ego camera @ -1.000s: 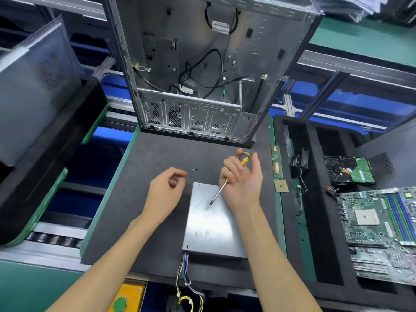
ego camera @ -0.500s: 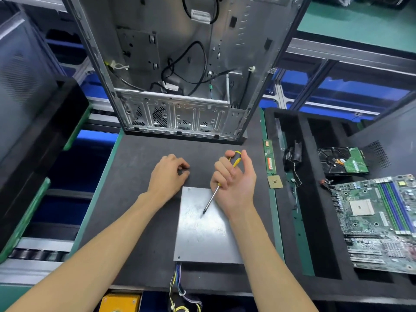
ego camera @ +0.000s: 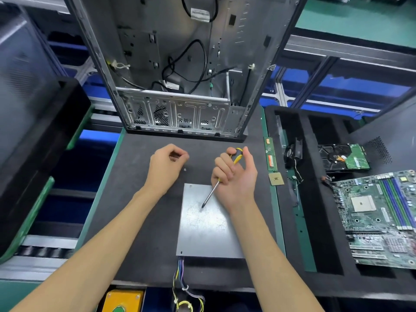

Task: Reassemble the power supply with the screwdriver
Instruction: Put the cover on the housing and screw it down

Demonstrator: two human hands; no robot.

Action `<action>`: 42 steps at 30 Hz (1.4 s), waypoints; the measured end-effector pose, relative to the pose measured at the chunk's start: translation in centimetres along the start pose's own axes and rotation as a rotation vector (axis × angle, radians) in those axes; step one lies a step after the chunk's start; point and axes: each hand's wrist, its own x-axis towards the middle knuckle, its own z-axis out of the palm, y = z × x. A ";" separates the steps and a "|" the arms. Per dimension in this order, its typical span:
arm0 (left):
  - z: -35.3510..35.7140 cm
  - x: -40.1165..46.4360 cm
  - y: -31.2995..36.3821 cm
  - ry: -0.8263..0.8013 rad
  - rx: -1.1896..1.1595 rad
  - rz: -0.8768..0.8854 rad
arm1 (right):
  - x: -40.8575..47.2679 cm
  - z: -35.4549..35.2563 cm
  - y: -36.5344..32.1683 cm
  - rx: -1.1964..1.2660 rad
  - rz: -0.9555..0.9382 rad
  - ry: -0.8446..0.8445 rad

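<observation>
1. I see my right hand (ego camera: 234,176) with its fingers (ego camera: 221,164) curled round the yellow handle of the screwdriver (ego camera: 210,194); the left hand (ego camera: 165,167) has its fingers (ego camera: 180,155) bunched together, thumb to fingertips, and I cannot tell whether they pinch anything.
2. A small screw (ego camera: 185,169) lies loose on the worktop (ego camera: 139,176), just beyond the power supply (ego camera: 209,224) and beside my left hand.
3. Risk, as I judge it: the screw is tiny and could roll or be knocked off by my left wrist; the driver tip could skid across the bare lid and scratch it.
4. The screwdriver's long axis runs diagonally, tip down toward me over the supply's lid, handle away.
5. The supply lies flat, long axis toward me, cables (ego camera: 180,275) trailing off its near edge.
</observation>
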 end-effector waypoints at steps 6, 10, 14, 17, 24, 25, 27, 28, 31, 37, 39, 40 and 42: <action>-2.5 -5.3 3.8 -0.073 -0.471 -0.202 | -0.5 -0.2 0.0 0.016 -0.025 0.020; -3.1 -9.4 4.3 -0.115 -0.523 -0.259 | -1.0 -0.2 0.0 0.095 -0.079 0.049; -3.0 -12.0 4.1 -0.165 -0.581 -0.323 | -1.3 0.0 -0.3 0.252 -0.145 0.084; -2.7 -12.6 4.2 -0.173 -0.613 -0.349 | -1.9 0.2 -0.3 0.287 -0.168 0.098; -2.5 -12.8 5.1 -0.151 -0.681 -0.334 | -3.1 0.9 -0.1 0.257 -0.228 0.115; -2.5 -12.9 5.2 -0.153 -0.684 -0.332 | -3.3 1.0 -0.1 0.255 -0.234 0.112; -2.4 -13.0 5.3 -0.153 -0.670 -0.330 | -3.6 1.2 -0.2 0.249 -0.244 0.110; -2.4 -13.0 5.4 -0.151 -0.654 -0.323 | -3.8 1.3 -0.2 0.245 -0.247 0.111; -2.4 -13.2 5.6 -0.145 -0.593 -0.290 | -4.2 1.6 -0.3 0.215 -0.254 0.130; -2.6 -13.5 6.0 -0.132 -0.525 -0.208 | -5.0 2.2 0.0 0.191 -0.280 0.107; -2.5 -13.7 6.1 -0.125 -0.477 -0.156 | -5.3 2.4 0.1 0.200 -0.284 0.102; -2.4 -13.9 6.2 -0.124 -0.459 -0.136 | -5.4 2.4 0.1 0.207 -0.284 0.099; -2.3 -14.1 6.4 -0.120 -0.463 -0.122 | -5.7 2.4 -0.1 0.226 -0.285 0.092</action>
